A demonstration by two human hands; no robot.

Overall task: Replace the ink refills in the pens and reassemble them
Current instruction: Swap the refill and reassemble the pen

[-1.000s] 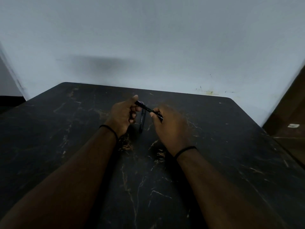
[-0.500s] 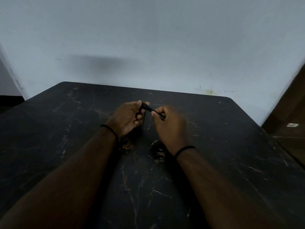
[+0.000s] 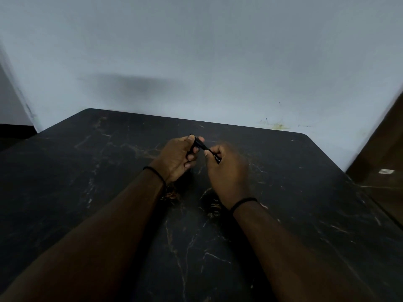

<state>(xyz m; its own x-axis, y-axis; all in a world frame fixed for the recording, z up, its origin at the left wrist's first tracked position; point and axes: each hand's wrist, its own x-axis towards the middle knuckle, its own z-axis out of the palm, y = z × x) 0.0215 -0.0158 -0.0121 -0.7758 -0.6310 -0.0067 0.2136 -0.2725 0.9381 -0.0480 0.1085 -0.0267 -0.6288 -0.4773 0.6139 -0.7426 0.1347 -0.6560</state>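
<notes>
Hands: left hand (image 3: 177,159), right hand (image 3: 226,171) gripping black pen (image 3: 206,149).

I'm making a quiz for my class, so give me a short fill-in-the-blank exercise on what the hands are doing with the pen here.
1. The black pen is held by ____ hands at once.
2. The left hand grips the pen's ____ end, nearer the wall.
3. The pen is held above a dark ____ tabletop veined like stone.
4. Each wrist wears a thin ____ band.

Missing words: both; far; marbled; black
</notes>
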